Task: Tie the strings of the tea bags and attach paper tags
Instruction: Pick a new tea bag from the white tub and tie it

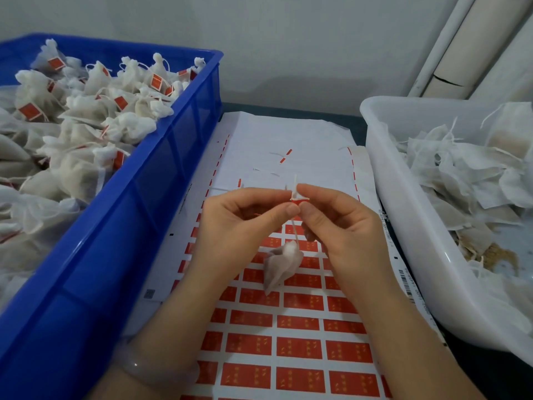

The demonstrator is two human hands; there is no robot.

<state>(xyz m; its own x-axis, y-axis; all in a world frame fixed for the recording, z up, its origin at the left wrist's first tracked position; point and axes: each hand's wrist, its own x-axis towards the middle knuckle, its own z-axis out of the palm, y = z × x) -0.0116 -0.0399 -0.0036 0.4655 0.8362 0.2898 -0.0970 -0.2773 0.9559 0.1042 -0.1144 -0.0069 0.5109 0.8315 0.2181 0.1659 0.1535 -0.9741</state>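
Head view, nearest edge: the left wrist carries a pale bangle (150, 368). Both forearms extend over a tag sheet (288, 347), a white backing printed with rows of red labels. The rows nearest the camera are full. The far part of the sheet shows bare backing with thin red strips at its margins.

Above the middle of the sheet, the left hand (239, 220) and the right hand (340, 226) meet fingertip to fingertip. Each hand pinches, between thumb and forefinger, a red paper tag (300, 200) set on the string (294, 229). The remaining fingers of both hands are loosely curled. Short string ends project upward past the tag. The string runs down from the tag to a tea bag (281, 264), which hangs between the two wrists with its gathered neck uppermost. Whether the bag touches the sheet cannot be determined.

Left of the sheet stands a blue crate (129, 226), heaped with tagged tea bags (86, 116). Right of the sheet stands a white tub (403, 226) holding untagged tea bags (461, 168) with loose strings. Brown granules lie on its floor. Beyond both containers are a pale wall (288, 39) and, at the far right, pipes (461, 53).
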